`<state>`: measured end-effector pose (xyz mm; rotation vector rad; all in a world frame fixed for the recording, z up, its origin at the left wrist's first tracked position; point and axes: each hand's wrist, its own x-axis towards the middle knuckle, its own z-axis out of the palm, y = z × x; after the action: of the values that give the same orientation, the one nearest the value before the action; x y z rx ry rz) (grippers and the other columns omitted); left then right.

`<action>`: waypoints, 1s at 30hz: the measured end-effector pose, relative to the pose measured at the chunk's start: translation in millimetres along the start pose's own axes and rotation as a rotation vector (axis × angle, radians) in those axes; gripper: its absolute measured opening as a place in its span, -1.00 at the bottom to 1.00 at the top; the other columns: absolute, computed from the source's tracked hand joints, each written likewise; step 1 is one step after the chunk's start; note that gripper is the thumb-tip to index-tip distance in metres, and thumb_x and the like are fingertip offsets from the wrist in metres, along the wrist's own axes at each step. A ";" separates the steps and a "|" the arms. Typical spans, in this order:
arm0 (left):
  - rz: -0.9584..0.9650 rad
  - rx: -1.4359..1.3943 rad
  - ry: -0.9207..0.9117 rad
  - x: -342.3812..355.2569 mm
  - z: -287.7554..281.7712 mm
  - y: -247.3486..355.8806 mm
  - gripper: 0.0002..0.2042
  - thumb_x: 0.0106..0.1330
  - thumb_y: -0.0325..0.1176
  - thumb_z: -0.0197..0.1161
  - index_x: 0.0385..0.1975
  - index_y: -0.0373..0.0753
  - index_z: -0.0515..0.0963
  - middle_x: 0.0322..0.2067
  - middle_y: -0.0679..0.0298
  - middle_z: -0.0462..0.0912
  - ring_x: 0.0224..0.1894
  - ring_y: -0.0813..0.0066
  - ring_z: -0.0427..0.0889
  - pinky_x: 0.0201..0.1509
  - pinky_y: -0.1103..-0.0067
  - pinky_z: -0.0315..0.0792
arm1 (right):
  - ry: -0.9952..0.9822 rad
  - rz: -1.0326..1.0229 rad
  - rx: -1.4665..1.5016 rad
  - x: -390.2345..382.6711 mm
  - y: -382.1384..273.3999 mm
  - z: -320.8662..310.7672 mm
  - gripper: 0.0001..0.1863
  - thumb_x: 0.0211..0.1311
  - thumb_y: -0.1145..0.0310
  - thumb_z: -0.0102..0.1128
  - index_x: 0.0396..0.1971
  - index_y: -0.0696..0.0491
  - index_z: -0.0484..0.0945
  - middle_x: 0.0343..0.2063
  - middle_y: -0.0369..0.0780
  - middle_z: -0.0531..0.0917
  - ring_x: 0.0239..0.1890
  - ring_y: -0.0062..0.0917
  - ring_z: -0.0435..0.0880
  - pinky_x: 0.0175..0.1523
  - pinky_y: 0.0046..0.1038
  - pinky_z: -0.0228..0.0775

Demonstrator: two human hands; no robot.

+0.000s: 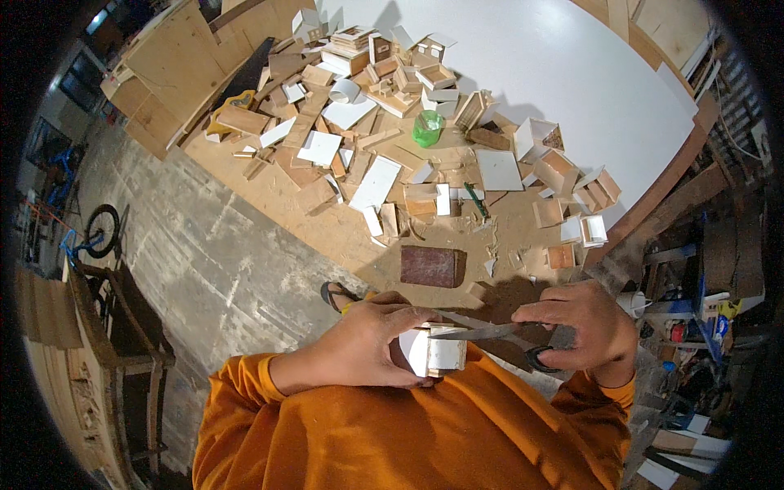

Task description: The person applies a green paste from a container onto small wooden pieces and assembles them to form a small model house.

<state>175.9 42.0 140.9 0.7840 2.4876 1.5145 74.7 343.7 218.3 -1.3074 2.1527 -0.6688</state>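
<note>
My left hand point(371, 343) grips a small white-faced wooden piece point(446, 354) low in the view, close against my orange shirt. My right hand point(584, 322) has its fingers in the handles of a pair of scissors point(490, 331), whose blades lie across the top of the white piece. Just beyond both hands, a dark red-brown block point(427, 266) rests on the plywood work surface point(351, 249).
A pile of wood and white board scraps point(377, 184) covers much of the work surface, around a green container point(427, 128). A white panel point(621, 98) lies behind. A blue bicycle point(86, 241) and a wooden frame point(98, 359) stand left; stored clutter point(706, 318) lies right.
</note>
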 end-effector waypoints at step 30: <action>0.010 -0.022 0.066 0.7 0.4 -7.7 -0.33 -0.21 -0.16 0.52 -0.05 -0.37 0.49 -0.26 0.04 0.63 -0.18 0.07 0.60 -0.03 0.36 0.44 | 0.024 -0.048 -0.152 5.4 0.7 -0.7 -0.41 -0.19 0.31 0.37 0.00 -0.05 0.54 -0.61 -0.22 0.41 -0.58 -0.27 0.48 -0.51 -0.28 0.33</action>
<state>172.7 39.8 134.2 0.7561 2.5127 1.5937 71.7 339.2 217.4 -1.4407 2.2348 -0.5511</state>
